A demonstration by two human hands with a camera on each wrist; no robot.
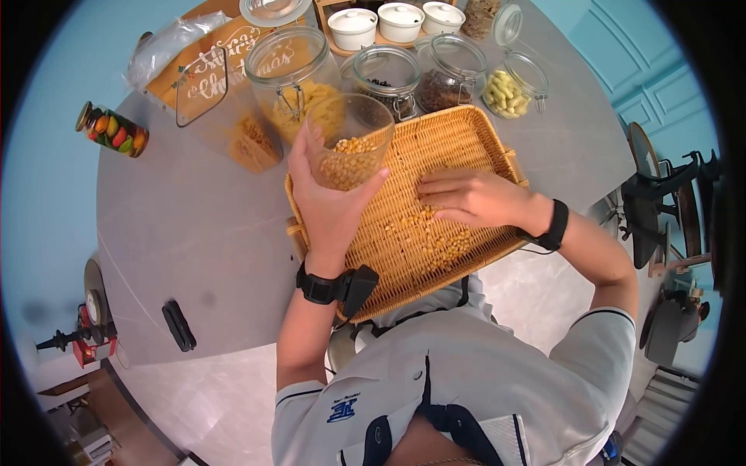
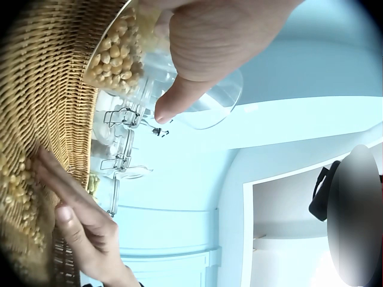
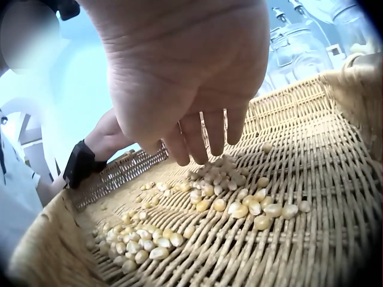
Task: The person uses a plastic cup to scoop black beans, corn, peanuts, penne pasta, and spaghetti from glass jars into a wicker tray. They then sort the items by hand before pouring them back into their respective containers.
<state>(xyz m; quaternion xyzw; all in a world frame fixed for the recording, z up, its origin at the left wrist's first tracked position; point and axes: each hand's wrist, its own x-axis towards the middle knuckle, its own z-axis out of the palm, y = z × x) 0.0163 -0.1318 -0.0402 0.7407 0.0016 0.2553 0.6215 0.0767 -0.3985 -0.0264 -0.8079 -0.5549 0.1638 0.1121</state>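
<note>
My left hand (image 1: 330, 210) grips a clear cup-like container (image 1: 350, 128) part-filled with dried corn kernels (image 2: 116, 60), thumb on one side and fingers on the other. It is held over the left part of a shallow wicker basket (image 1: 404, 272). Inside the basket my right hand (image 1: 478, 198) reaches down with nearly straight fingers, the fingertips right at a small heap of loose corn kernels (image 3: 221, 173). Another patch of kernels (image 3: 137, 242) lies spread on the woven bottom, nearer my body.
Behind the basket stand clip-lid glass jars, one with yellow pasta (image 1: 318, 101), one with dark contents (image 1: 451, 89). White lidded pots (image 1: 353, 31) stand farther back. At left are a tilted clear container (image 1: 252, 140), a jar of colourful contents (image 1: 113, 128) and a black object (image 1: 179, 325).
</note>
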